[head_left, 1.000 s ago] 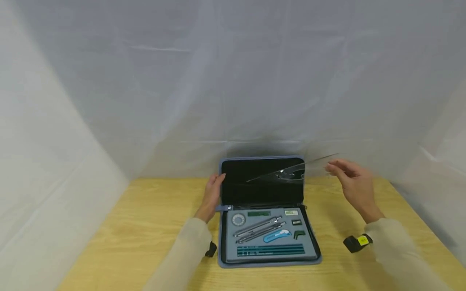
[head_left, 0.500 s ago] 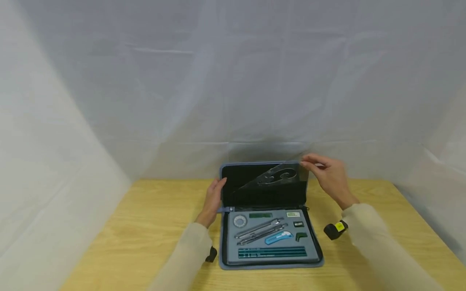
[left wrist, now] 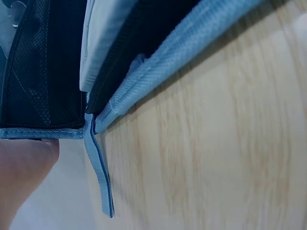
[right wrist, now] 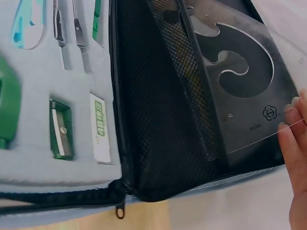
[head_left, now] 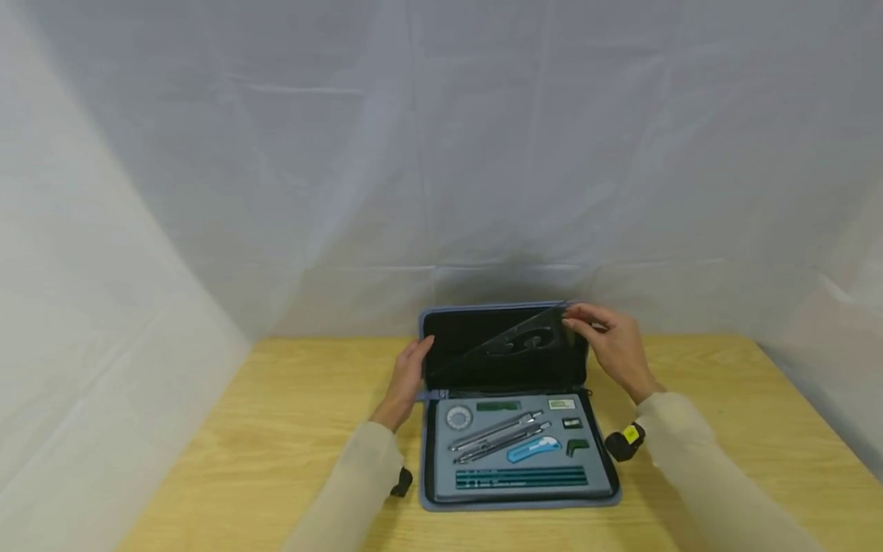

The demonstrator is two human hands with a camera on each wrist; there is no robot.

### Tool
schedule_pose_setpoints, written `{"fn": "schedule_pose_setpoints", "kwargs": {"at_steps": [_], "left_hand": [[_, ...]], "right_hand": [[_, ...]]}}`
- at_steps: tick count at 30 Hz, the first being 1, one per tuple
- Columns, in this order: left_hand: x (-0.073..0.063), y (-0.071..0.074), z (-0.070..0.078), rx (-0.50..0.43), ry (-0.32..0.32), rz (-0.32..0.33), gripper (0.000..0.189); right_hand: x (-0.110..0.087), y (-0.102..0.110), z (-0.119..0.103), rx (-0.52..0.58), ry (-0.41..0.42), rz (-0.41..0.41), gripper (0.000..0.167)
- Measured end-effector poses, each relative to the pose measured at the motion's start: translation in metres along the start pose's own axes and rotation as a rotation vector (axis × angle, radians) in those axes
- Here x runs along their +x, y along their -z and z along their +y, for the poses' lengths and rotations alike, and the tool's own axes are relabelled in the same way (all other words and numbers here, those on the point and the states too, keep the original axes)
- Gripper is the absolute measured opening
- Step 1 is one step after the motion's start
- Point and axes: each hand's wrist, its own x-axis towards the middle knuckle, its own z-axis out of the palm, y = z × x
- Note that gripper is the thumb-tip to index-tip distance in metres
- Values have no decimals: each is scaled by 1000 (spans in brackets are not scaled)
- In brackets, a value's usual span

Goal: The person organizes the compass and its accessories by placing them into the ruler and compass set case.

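A blue zip case (head_left: 520, 506) lies unzipped on the table, its black-lined lid (head_left: 448, 322) raised at the back. My left hand (head_left: 405, 379) grips the lid's left edge, thumb on the inner side; in the left wrist view the hand (left wrist: 26, 167) is partly cut off. My right hand (head_left: 610, 345) pinches a clear set square (head_left: 507, 337) by a corner at the lid's upper right. In the right wrist view the set square (right wrist: 268, 96), with curved cut-outs, overlaps the rim of the lid's mesh pocket (right wrist: 158, 120); thumb and fingertips hold its edge.
The case's grey foam tray (head_left: 483, 494) holds dark green pencils (head_left: 520, 478), two metal compasses (head_left: 497, 437), a blue cutter (head_left: 533, 449), a sharpener (head_left: 572, 423), an eraser (head_left: 562, 404) and a round dial-like piece (head_left: 458, 418). White sheeting (head_left: 483, 153) surrounds the wooden table (head_left: 310, 429).
My right hand has brought the set square left and slightly down, from beside the lid to in front of its lining. My left hand keeps its grip on the lid's edge.
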Motion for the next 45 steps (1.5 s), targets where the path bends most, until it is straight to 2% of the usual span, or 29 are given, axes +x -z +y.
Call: {"fn": "schedule_pose_setpoints", "kwargs": {"at_steps": [2, 4, 5, 8, 10, 14, 18, 22, 25, 32, 36, 40, 42, 45], "left_hand": [[-5, -1, 7, 8, -6, -3, 55], [-6, -1, 5, 8, -16, -2, 56], [-7, -1, 6, 8, -17, 0, 49], [-1, 2, -6, 18, -48, 16, 39], [3, 3, -11, 29, -59, 28, 35], [4, 4, -16, 44, -65, 19, 40], [3, 5, -16, 59, -52, -11, 64], [1, 7, -16, 72, -56, -9, 72], [1, 9, -16, 68, -63, -17, 72], [-1, 10, -15, 64, -57, -40, 72], [-3, 9, -15, 61, -46, -49, 72], [-5, 5, -14, 48, -62, -65, 69], [-6, 5, -13, 50, -61, -67, 70], [-8, 5, -13, 63, -51, -64, 72]], "right_hand": [[-3, 0, 3, -3, -29, -9, 17], [-6, 0, 5, -13, -74, -30, 20], [-8, 0, 6, -18, -107, -41, 24], [-13, -3, 3, -46, -209, -22, 38], [-15, -7, -4, -59, -274, 23, 45], [-15, -17, -18, -85, -355, 142, 50], [-16, -23, -26, -104, -458, 252, 47], [-15, -34, -29, 63, -532, 359, 37], [-16, -42, -28, 179, -550, 432, 32], [-22, -48, -28, 223, -569, 509, 37], [-23, -45, -33, 258, -491, 559, 34], [-22, -42, -37, 247, -368, 550, 31], [-25, -42, -37, 228, -348, 535, 29], [-30, -43, -34, 193, -371, 523, 28]]}}
